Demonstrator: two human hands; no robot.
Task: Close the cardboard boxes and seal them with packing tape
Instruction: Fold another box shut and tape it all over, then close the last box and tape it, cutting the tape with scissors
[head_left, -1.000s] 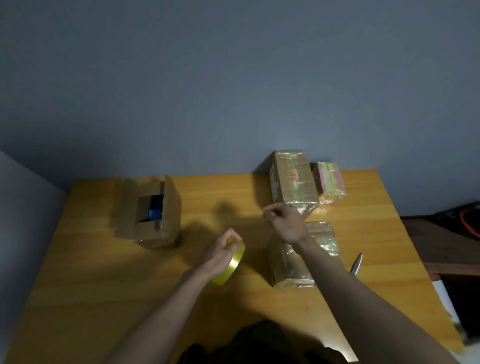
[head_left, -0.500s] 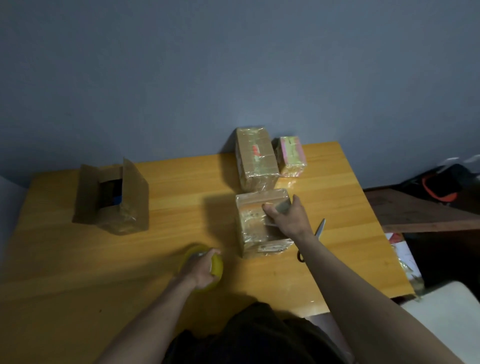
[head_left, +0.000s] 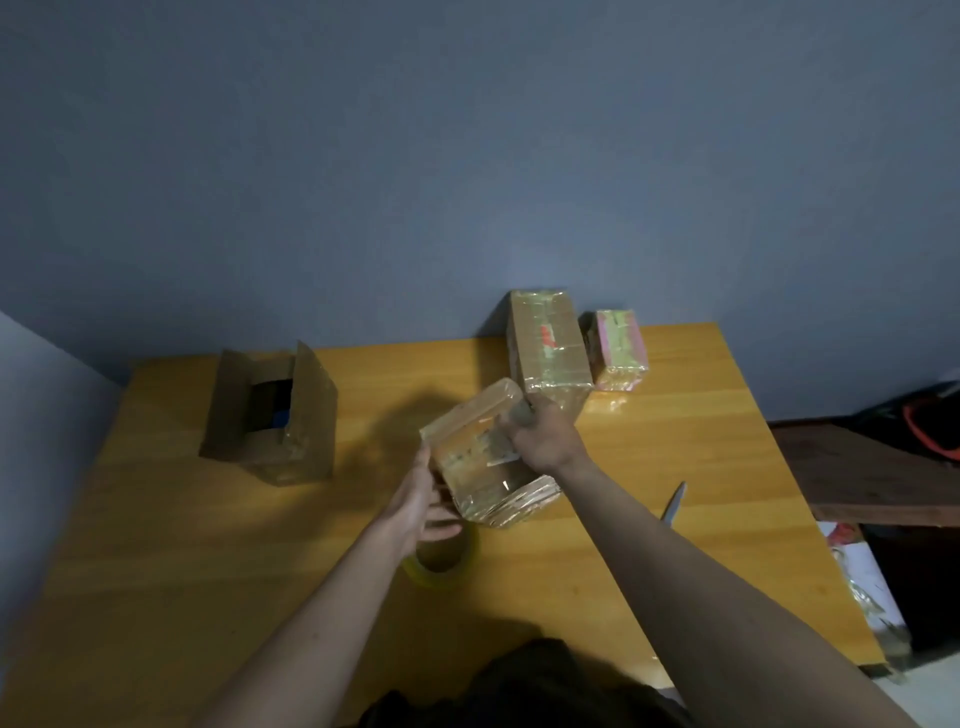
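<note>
A taped cardboard box (head_left: 478, 457) is tilted up off the wooden table (head_left: 156, 519), one corner raised. My right hand (head_left: 543, 434) grips its far right edge from above. My left hand (head_left: 418, 499) touches its left side with fingers spread. The yellow tape roll (head_left: 444, 564) lies flat on the table just below my left hand. An open cardboard box (head_left: 270, 415) with raised flaps stands at the back left. Two sealed boxes stand at the back: a tall brown one (head_left: 548, 343) and a smaller pink one (head_left: 618, 345).
Scissors (head_left: 674, 501) lie on the table right of my right forearm, partly hidden. Past the table's right edge are a dark wooden board (head_left: 872, 467) and papers on the floor (head_left: 857, 571). A grey wall rises behind the table.
My left hand let go of the tape roll, which now lies on the table, and moved to the box. My right hand has lifted and tilted the taped box.
</note>
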